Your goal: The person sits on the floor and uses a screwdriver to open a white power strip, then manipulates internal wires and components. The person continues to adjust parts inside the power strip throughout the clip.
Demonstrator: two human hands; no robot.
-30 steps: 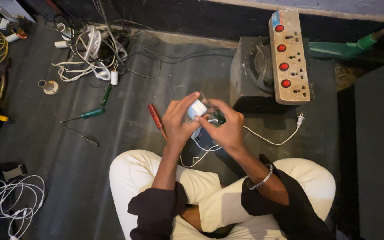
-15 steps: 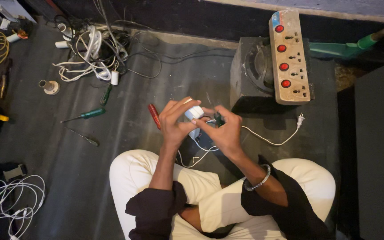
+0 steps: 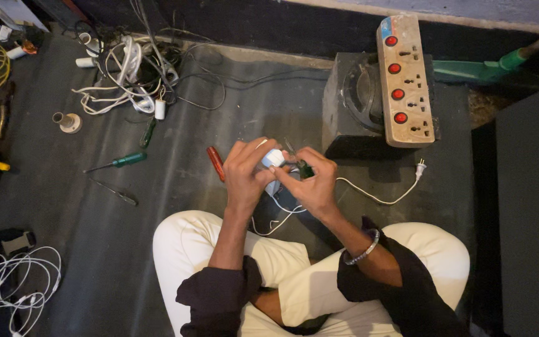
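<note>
- vs the frame a second back: the small white adapter [image 3: 274, 158] had dropped lower and turned between the fingertips; both hands had closed in tighter over the lap; everything on the floor had stayed put
- left hand [image 3: 244, 171]: fingers curled and pressed round the adapter's left side, thumb on its near face; a firm pinch, not spread
- right hand [image 3: 313, 181]: fingers bunched round a dark-green-handled tool [image 3: 302, 167], probably a screwdriver; shaft angled up past the fingertips and its tip was hidden, so contact with the adapter could not be told
- the adapter sat between both sets of fingertips, touching the left ones; its thin white cord [image 3: 369, 195] ran down under the palms, then out right of the right fingers to a loose plug [image 3: 418, 167] on the floor
- risk: tool tip skating off the smooth casing into the left thumb; cause would be pushing toward the holding hand with a small rounded grip area
- risk: adapter twisting out of the pinch and falling into the lap; cause would be torque from the tool against a fingertip-only hold
- risk: cord snagging under the wrists and tugging the adapter off line
- risk: loose plug lay just below the power strip [image 3: 405, 81] beyond the right fingers; plugging it in with the casing opened would be a shock hazard
- red-handled screwdriver [image 3: 216, 163] lay just left of the left fingers; easy to knock
</note>
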